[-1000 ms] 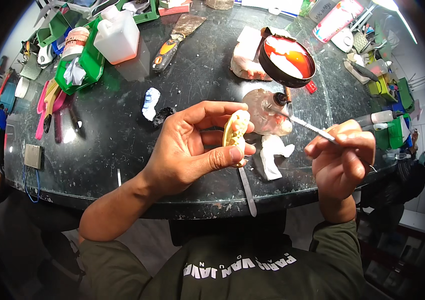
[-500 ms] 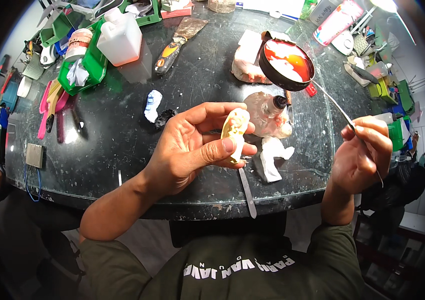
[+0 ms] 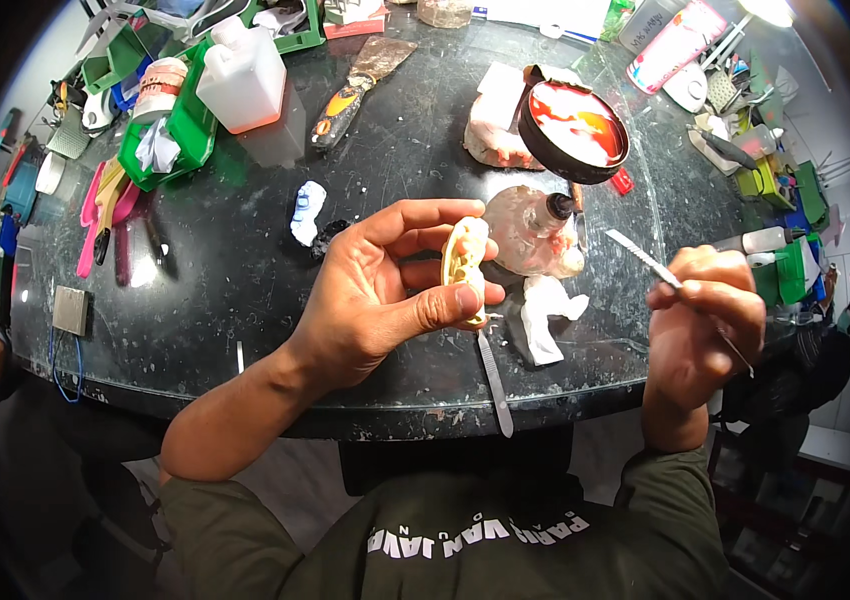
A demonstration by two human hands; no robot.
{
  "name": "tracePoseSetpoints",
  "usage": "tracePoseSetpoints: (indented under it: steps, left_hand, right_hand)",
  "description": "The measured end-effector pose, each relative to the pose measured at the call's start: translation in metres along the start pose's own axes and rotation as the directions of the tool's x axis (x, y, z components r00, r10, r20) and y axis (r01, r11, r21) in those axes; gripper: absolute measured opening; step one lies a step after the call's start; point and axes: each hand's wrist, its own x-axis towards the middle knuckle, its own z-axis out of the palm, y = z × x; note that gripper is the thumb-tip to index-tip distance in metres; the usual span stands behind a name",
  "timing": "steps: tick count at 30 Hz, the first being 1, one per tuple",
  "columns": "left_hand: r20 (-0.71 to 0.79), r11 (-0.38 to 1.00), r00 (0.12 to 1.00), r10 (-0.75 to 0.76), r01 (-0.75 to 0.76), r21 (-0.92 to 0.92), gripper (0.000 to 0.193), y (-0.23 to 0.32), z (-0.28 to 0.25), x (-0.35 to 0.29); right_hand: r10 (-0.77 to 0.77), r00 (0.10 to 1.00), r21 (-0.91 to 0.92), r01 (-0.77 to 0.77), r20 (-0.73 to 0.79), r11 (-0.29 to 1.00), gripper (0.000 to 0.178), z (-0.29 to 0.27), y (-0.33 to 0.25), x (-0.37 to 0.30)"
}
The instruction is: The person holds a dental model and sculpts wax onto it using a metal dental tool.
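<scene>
My left hand (image 3: 370,285) is closed on a small pale yellow dental cast (image 3: 464,262), gripped between thumb and fingers with a row of teeth showing along it. In my right hand (image 3: 705,320) is a thin metal wax carver (image 3: 642,256), held like a pen. Its flat tip points up and left, in the air apart from the cast. Beyond it a round dark tin (image 3: 573,174) of red wax leans tilted against a whitish block (image 3: 495,128). Between the tin and my left hand stands a glass spirit burner (image 3: 525,232) with a dark top.
A crumpled white tissue (image 3: 546,330) and a scalpel handle (image 3: 495,388) lie near the table's front edge. Further off are a putty knife (image 3: 353,92), a plastic bottle (image 3: 242,88) and a green bin (image 3: 188,140). A blue-white lump (image 3: 306,212) lies left of my left hand.
My right hand has drawn the wax carver away from the wax tin, down toward me. The cast in my left hand has turned slightly.
</scene>
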Motion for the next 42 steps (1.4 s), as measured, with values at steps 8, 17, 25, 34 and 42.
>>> tracePoseSetpoints:
  steps: [8, 17, 25, 34, 42]
  left_hand:
    - [0.038, 0.998, 0.999, -0.017, 0.019, -0.052, 0.066, 0.001, 0.001, -0.002]
    - [0.081, 0.998, 0.997, -0.013, 0.018, -0.063, 0.066, 0.002, 0.001, -0.002]
    - [0.073, 0.998, 0.997, -0.010, 0.015, -0.058, 0.064, 0.003, 0.001, -0.002]
    - [-0.091, 0.999, 0.996, -0.008, 0.012, 0.051, 0.059, 0.001, 0.003, -0.002]
    - [-0.107, 0.884, 0.968, 0.227, -0.159, 0.439, 0.057, 0.000, 0.003, -0.002]
  right_hand:
    - [0.086, 0.965, 0.129, -0.120, 0.248, 0.984, 0.021, 0.009, -0.001, -0.005]
    - [0.096, 0.958, 0.097, -0.127, 0.272, 0.987, 0.023, 0.012, -0.002, -0.004]
    - [0.158, 0.977, 0.223, -0.188, 0.145, 0.957, 0.019, 0.013, 0.000, -0.006]
    - [-0.101, 0.995, -0.188, 0.098, -0.003, 0.977, 0.027, -0.006, 0.019, 0.013]
    - [-0.286, 0.956, -0.309, 0.293, 0.066, 0.905, 0.023, -0.020, 0.013, 0.015]
